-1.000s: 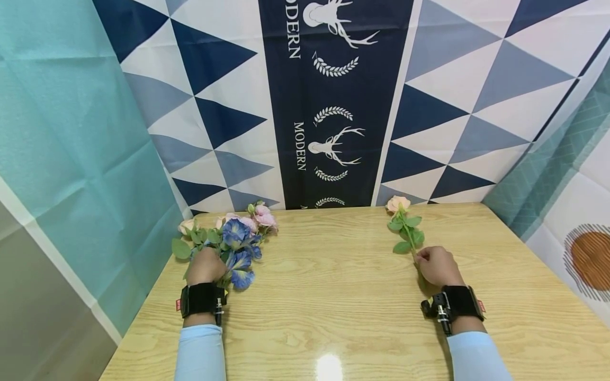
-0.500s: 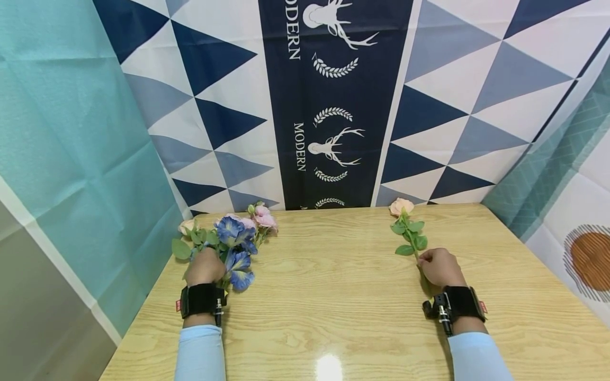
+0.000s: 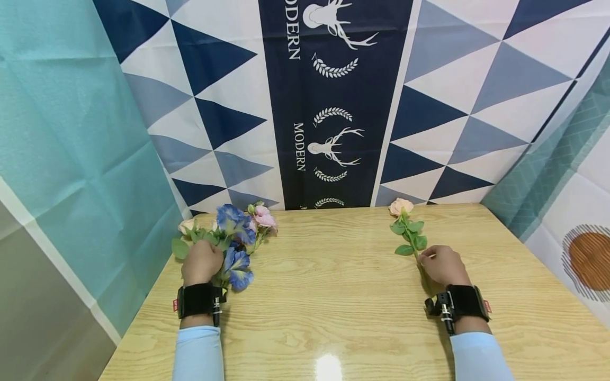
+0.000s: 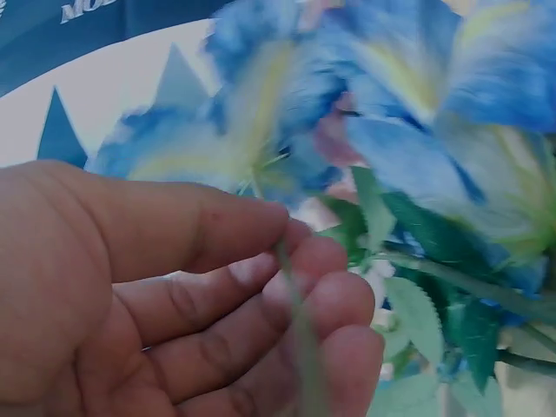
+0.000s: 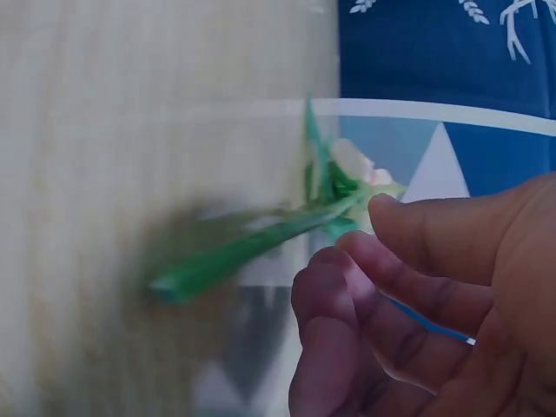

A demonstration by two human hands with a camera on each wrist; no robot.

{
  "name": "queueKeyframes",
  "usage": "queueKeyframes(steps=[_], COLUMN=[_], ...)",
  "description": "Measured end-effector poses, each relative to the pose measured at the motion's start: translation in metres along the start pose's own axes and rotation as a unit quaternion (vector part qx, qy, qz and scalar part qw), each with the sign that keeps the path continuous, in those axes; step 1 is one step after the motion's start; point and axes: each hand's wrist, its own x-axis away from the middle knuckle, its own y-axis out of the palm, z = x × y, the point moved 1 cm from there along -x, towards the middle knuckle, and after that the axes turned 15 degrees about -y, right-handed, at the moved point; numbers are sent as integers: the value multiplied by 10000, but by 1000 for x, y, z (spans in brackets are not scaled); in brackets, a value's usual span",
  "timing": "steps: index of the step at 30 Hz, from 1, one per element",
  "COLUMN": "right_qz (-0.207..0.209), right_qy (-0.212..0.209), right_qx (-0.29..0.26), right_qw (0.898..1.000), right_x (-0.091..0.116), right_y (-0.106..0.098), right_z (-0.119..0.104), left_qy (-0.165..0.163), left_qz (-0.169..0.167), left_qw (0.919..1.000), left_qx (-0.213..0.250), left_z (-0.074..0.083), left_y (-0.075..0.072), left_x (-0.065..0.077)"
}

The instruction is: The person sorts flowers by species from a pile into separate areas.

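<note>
On the left, my left hand (image 3: 202, 263) pinches a thin green stem (image 4: 306, 347) between thumb and fingertips; a blurred blue iris (image 4: 252, 113) tops it. Another blue iris (image 3: 238, 270) lies beside that hand, among pink flowers (image 3: 264, 218) and a cream rose (image 3: 187, 226). Across the table, a peach rose (image 3: 401, 206) lies with its head toward the back edge. My right hand (image 3: 445, 264) is at the lower end of its stem (image 5: 252, 252). In the right wrist view a small gap shows between thumb and fingertips, with the stem just past them.
The wood-grain table (image 3: 324, 296) meets a patterned cloth backdrop (image 3: 333, 106) at its back edge. A teal cloth (image 3: 86, 132) hangs along the left, and another patterned cloth (image 3: 567, 211) along the right.
A blue iris has shifted left, then risen slightly as my left hand moves up. The peach rose shifted slightly right, then stayed still while my right hand moved a little right.
</note>
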Motion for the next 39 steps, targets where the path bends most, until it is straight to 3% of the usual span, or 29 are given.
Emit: queueKeyframes(steps=[4,9,16,21,24,27,30,35,39], right_qz=[37,150,232,236,247,247,273,253,245], right_qy=[-21,-323,-722,-781,-837,-952,-1128,-1438,-1664], right_qx=[-163,-145,-81,-93,-119,-195,-264,-299,-332], right_qw=[9999,9993,9971,9966,9961,9950,9929,9888,9852], right_x=[2,0,-3,-5,-7,-8,-9,-9,-6], right_y=[-6,-11,-10,-9,-7,-5,-1,9,15], right_z=[-7,-19,-37,-51,-62,-73,-83,-101,-118], left_qy=[278,444,541,1012,1326,1552,1675,1839,1924], left_qz=[212,789,1159,1560,1606,1370,1068,548,88], left_qw=[9987,9899,9582,9404,9243,9075,8974,8864,8842], left_qx=[370,1093,2558,2848,3199,3655,3939,4214,4257], left_z=[3,10,34,55,67,78,87,98,105], left_y=[-6,-9,0,10,17,25,34,47,57], left_x=[5,12,23,32,39,46,51,60,69])
